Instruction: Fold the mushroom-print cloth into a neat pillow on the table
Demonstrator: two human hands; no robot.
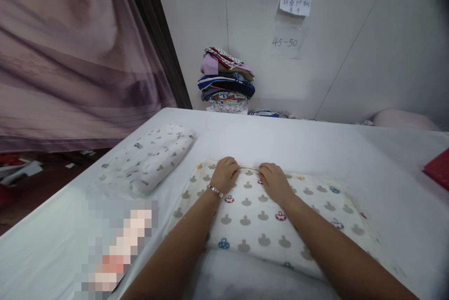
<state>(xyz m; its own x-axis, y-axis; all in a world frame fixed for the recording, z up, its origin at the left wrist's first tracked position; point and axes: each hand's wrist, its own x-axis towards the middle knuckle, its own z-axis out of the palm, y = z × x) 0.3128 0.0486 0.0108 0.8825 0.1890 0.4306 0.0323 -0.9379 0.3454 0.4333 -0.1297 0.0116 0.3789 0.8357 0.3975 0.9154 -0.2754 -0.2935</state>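
Pinches the far edge of the printed cloth with the left hand and the right hand, with both sets of fingers clamped on the hem and a short stretch of it between them. Lies mostly on the near side of the fingers, spread over the white-covered counter. To the left of the fingers, well apart: a folded white cloth with small gray prints. Well beyond the fingers, by the wall: a stack of clothes. Far to their right: a red item, partly in view.
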